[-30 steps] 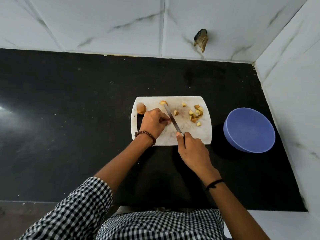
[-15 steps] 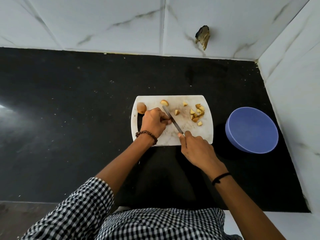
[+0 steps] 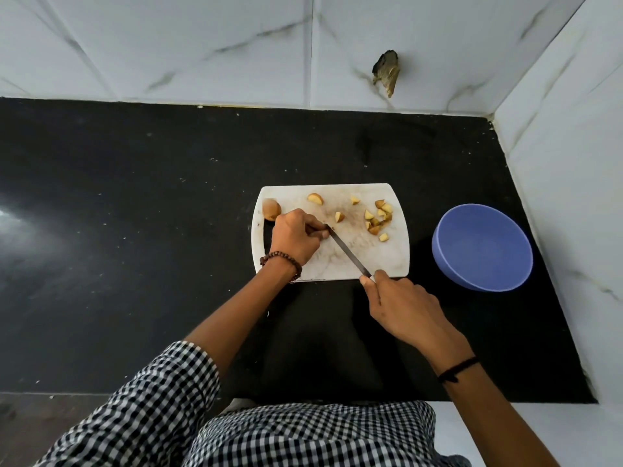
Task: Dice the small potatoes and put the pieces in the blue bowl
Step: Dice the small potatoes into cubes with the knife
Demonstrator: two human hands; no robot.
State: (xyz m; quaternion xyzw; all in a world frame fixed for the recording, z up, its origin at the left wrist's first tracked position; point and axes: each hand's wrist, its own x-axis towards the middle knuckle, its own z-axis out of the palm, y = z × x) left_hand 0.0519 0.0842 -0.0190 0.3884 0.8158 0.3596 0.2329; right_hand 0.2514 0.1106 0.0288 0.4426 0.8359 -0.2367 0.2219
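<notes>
A white cutting board (image 3: 387,261) lies on the black counter. My left hand (image 3: 295,235) rests on the board's left half, fingers curled over a potato piece that is mostly hidden. My right hand (image 3: 401,305) grips the handle of a knife (image 3: 347,251) at the board's near edge; the blade slants up-left and its tip meets my left fingers. A whole small potato (image 3: 270,209) sits at the board's far left corner. A potato wedge (image 3: 315,198) and several diced pieces (image 3: 379,218) lie on the far right part. The blue bowl (image 3: 482,247) stands to the right and looks empty.
The black counter (image 3: 135,230) stretches wide to the left. White marbled tile walls close the back and the right side, close to the bowl. A broken hole (image 3: 386,71) shows in the back wall. The counter's front edge runs just before my checked shirt.
My right hand has drawn the knife back toward me and to the right, so the blade now slants lower across the board. My left hand has stayed on the hidden piece.
</notes>
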